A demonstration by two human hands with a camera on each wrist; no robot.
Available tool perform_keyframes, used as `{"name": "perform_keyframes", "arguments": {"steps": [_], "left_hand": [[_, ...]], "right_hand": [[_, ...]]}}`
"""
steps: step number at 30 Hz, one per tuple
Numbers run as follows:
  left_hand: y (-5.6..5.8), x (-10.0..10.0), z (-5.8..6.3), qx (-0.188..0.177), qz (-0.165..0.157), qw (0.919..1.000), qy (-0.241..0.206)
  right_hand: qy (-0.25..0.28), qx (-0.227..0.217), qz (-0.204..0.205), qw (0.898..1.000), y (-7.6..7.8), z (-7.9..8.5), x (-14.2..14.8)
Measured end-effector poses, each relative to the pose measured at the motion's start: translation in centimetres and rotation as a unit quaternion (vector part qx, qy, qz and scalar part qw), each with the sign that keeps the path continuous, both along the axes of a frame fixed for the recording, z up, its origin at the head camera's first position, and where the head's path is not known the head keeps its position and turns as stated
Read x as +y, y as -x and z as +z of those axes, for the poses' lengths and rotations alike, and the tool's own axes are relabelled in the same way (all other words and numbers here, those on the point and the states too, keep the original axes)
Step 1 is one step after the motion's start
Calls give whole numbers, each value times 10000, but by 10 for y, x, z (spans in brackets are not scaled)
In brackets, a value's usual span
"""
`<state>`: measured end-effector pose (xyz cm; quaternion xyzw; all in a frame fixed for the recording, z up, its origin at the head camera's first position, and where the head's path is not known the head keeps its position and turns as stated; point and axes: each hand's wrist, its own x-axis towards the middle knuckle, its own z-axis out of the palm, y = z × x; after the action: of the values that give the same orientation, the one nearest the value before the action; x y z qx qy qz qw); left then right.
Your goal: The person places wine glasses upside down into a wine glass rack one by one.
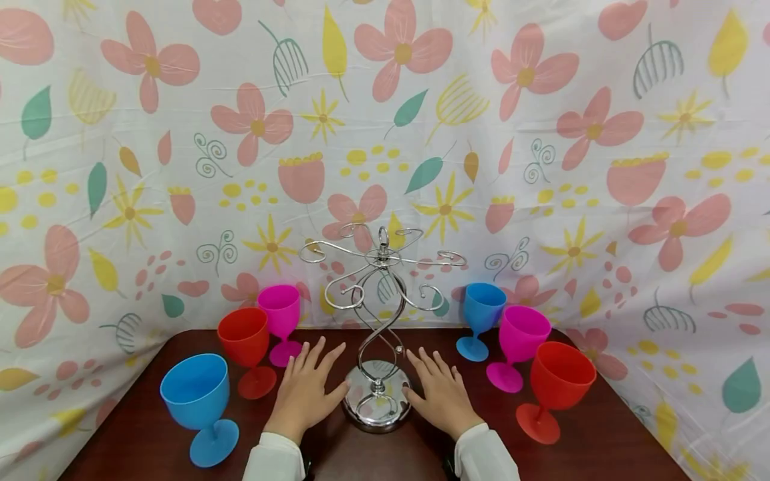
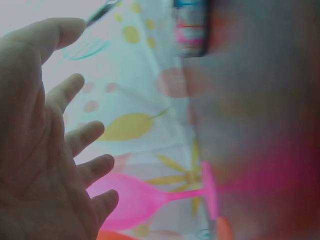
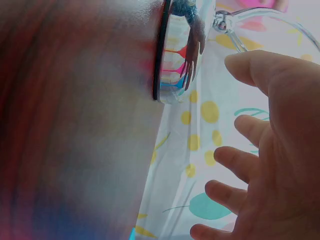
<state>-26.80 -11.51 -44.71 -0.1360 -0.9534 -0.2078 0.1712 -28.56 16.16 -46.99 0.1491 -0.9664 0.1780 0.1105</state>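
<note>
A chrome stemware rack point(image 1: 382, 321) with curled wire arms and a round mirrored base point(image 1: 377, 407) stands upright at the middle of the table. My left hand point(image 1: 309, 389) is just left of the base, fingers spread and holding nothing. To the base's right is my right hand point(image 1: 442, 394), its fingers extended and its palm free. Left of the left hand stand a blue goblet point(image 1: 195, 391), a red goblet point(image 1: 243, 337) and a magenta goblet point(image 2: 130, 200). Beyond the right hand stand another blue goblet point(image 1: 483, 307), magenta goblet point(image 1: 523, 334) and red goblet point(image 1: 561, 374). Whether the thumbs touch the base I cannot tell.
Everything stands on a dark reddish-brown table point(image 1: 355, 461) with rounded far corners. Just behind it hangs a white floral cloth point(image 1: 385, 153), which also runs along both sides. The rack's wire arms reach outward above the hands.
</note>
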Motion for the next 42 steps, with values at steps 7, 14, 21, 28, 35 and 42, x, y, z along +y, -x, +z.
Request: {"name": "perform_keyframes", "arguments": {"steps": [7,14,21,28,35,42], "left_hand": [[-11,-5,26,-147,-268,9995,-107],[-34,-25,67,-57,-333,9992,-227],[-69,-56,103,-40,269,9995,-147],[-82,-104,110,-112,933,9951,303],[-76,-134,102,-1161,1314,9838,364],[-71,-141,97,-1329,1298,9825,119]], "right_hand": [[0,31,18,10000,-2,0,2],[-9,6,40,10000,1,-2,1],[-44,-74,-36,10000,2,-2,1],[-65,-11,9,10000,2,-1,1],[-46,-73,-15,10000,0,1,1],[9,-98,4,10000,-1,2,0]]}}
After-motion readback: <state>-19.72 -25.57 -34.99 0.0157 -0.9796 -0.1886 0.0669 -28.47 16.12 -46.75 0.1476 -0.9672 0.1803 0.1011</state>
